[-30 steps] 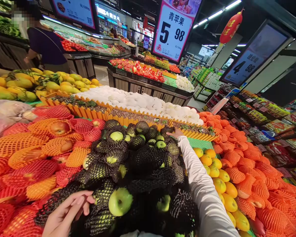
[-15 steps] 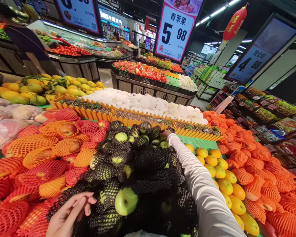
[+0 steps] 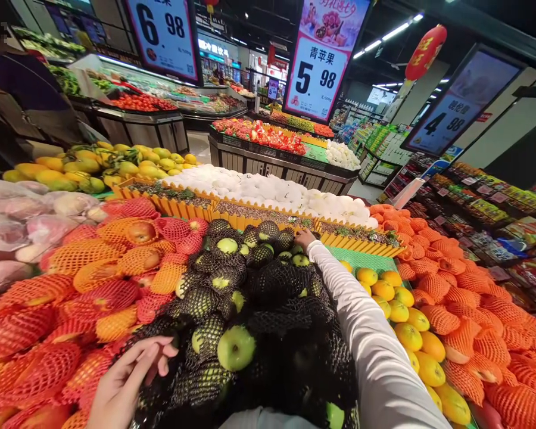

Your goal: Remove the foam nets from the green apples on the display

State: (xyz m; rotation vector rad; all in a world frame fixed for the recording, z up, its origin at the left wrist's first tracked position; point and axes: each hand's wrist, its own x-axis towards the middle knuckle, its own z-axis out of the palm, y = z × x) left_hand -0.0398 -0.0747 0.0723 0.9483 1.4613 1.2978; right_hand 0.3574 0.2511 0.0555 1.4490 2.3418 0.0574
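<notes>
fence edge (image 3: 250, 223) near right fingers (image 3: 302, 236)

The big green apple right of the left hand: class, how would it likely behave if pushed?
The green apple looks round, so it may roll, though the netted apples beside it would probably check it. Its smooth, bare top could prove slippery.

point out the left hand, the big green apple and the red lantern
Left hand (image 3: 129, 380): head view, thumb side of the hand
Big green apple (image 3: 236, 348): head view, its dimple
Red lantern (image 3: 426, 52): head view, middle of its body
</notes>
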